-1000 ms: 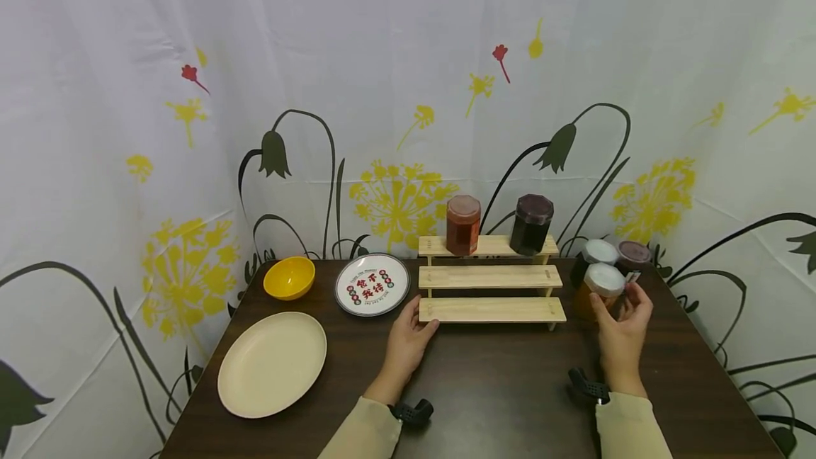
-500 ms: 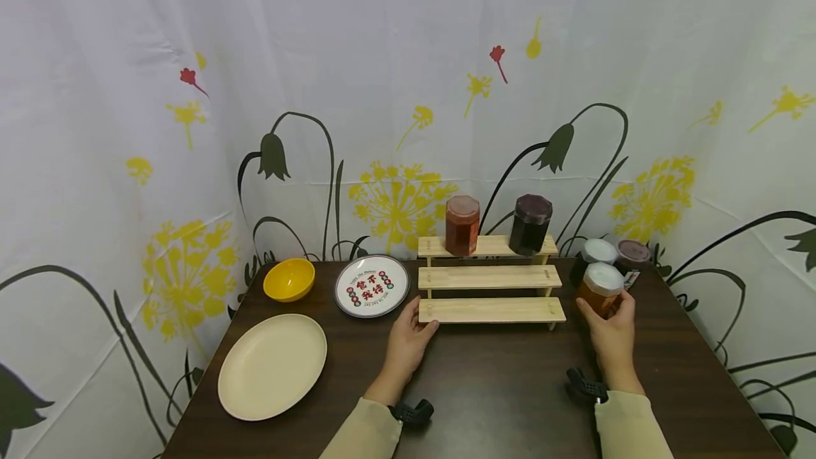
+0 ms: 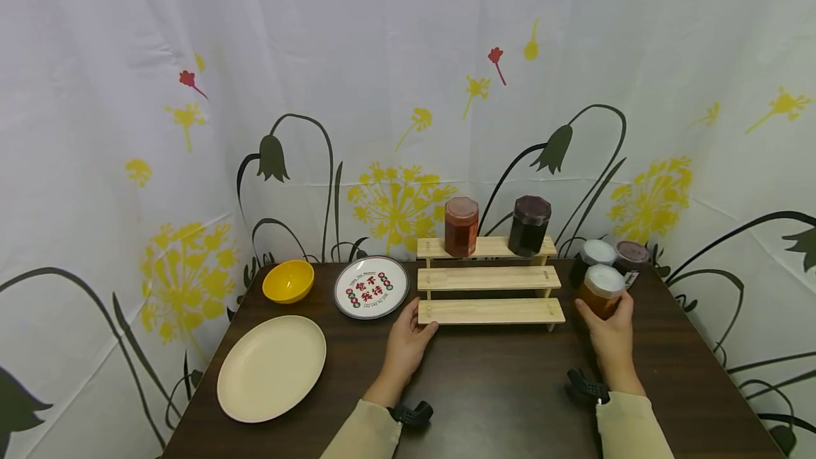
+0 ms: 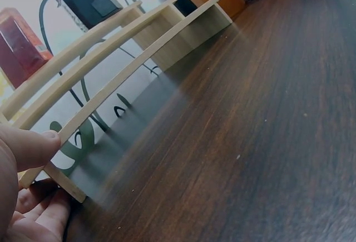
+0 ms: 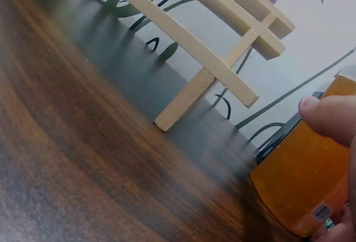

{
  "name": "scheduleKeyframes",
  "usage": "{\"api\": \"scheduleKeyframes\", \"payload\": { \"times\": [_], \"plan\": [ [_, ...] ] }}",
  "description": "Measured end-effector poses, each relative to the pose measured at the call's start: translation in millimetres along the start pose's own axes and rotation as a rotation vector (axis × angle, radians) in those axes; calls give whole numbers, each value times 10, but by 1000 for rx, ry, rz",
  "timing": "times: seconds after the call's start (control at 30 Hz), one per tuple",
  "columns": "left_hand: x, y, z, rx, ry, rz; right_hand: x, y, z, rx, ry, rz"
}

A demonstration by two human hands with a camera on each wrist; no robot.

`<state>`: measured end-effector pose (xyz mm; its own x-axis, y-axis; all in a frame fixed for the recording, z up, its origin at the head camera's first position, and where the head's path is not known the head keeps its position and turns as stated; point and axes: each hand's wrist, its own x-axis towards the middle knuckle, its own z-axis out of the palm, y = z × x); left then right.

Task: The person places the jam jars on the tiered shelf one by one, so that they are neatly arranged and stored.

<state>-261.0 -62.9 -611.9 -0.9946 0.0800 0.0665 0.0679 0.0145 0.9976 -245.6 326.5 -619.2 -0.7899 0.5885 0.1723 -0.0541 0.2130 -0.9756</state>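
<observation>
A three-tier wooden display rack stands in the middle of the table, with a red jar and a dark jar on its top step. My left hand holds the left end of the lowest step; in the left wrist view the thumb lies on top and the fingers curl beneath. To the right of the rack, my right hand grips an orange jam jar with a white lid. The right wrist view shows the thumb against that jar, which has a barcode label low on its side.
Behind the orange jar are a dark jar with a white lid and a purple-lidded jar. On the left lie a cream oval plate, a yellow bowl and a white plate with red characters. A patterned curtain hangs behind the table.
My right hand has moved slightly left and closed around the orange jar, which it was only touching near the lid before. The left hand stays on the rack.
</observation>
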Motion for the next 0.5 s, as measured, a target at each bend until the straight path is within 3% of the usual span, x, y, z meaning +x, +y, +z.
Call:
{"api": "scheduleKeyframes", "payload": {
  "times": [0.2,0.5],
  "plan": [
    [7,-8,-5,8,2,-6,-21,-1,9,-66,25,-43],
    [22,-12,-1,22,9,-5,-37,-27,19,-75,68,-48]
  ]
}}
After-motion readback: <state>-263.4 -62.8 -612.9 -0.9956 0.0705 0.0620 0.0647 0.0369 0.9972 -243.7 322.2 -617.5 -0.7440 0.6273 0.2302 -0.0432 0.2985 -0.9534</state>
